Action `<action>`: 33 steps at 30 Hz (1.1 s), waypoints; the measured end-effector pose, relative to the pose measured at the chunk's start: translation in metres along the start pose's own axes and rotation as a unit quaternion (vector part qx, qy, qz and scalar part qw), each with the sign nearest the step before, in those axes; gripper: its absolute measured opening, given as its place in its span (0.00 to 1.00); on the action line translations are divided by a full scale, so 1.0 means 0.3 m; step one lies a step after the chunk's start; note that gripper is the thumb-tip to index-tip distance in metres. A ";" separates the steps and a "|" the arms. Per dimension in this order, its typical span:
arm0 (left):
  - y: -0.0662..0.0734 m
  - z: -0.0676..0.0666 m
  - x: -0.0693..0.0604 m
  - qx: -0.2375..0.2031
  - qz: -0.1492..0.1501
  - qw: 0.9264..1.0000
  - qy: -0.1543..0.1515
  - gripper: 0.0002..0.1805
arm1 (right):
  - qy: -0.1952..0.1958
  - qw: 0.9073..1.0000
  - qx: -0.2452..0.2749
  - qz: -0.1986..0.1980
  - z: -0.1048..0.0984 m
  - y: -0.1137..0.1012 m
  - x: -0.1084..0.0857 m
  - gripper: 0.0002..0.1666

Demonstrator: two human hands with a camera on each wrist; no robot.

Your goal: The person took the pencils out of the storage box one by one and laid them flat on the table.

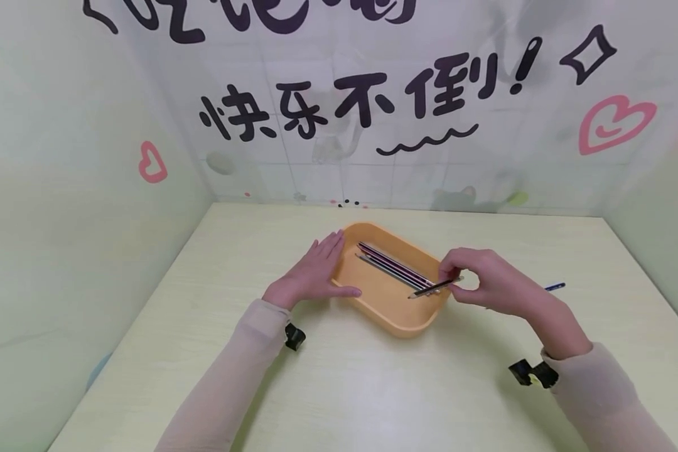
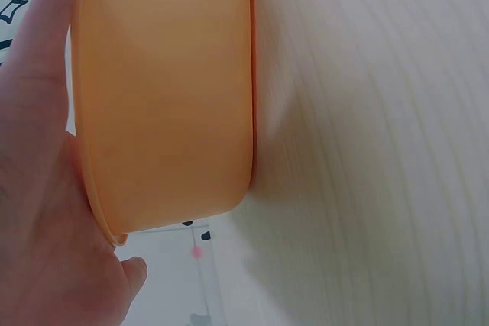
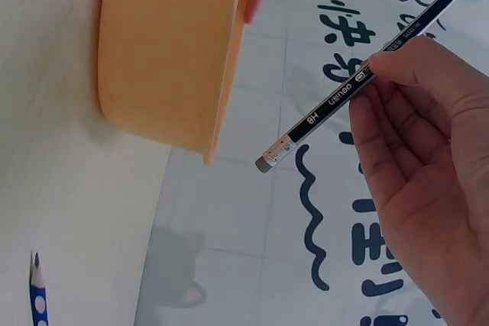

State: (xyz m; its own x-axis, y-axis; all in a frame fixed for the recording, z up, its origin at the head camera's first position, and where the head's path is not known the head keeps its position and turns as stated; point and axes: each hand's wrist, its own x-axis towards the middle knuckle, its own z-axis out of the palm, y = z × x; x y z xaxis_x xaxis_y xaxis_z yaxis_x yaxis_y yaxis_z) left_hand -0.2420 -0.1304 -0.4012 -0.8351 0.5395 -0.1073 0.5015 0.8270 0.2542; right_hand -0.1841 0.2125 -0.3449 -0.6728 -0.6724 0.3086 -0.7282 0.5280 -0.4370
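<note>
An orange plastic tray [image 1: 381,307] sits at an angle on the table, with several pencils [image 1: 392,269] lying side by side along its far side. My left hand [image 1: 313,273] rests against the tray's left end, fingers extended along the rim and thumb over the near edge. Above the tray's right end, my right hand [image 1: 488,282] pinches a black pencil [image 3: 336,106] between thumb and fingers. Its eraser end and HB mark show in the right wrist view; the sharpened tip points left over the tray in the head view.
A blue pencil with white dots [image 3: 39,303] lies on the table [image 1: 339,389] to the right, partly behind my right wrist in the head view. Walls stand behind and on both sides; the back one [image 1: 339,176] bears large black lettering.
</note>
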 end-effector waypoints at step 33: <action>0.002 -0.006 0.016 -0.003 -0.001 1.000 0.003 0.66 | -0.043 0.982 -0.133 0.124 -0.092 0.309 -0.329 0.20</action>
State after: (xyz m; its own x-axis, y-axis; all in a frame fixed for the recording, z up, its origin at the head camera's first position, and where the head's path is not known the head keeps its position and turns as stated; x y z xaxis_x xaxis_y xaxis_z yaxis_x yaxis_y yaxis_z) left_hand -0.2460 -0.1278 -0.3997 -0.8377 0.5364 -0.1023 0.4981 0.8273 0.2597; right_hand -0.1888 0.3423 -0.3925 -0.8289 -0.5411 0.1421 -0.5590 0.7906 -0.2500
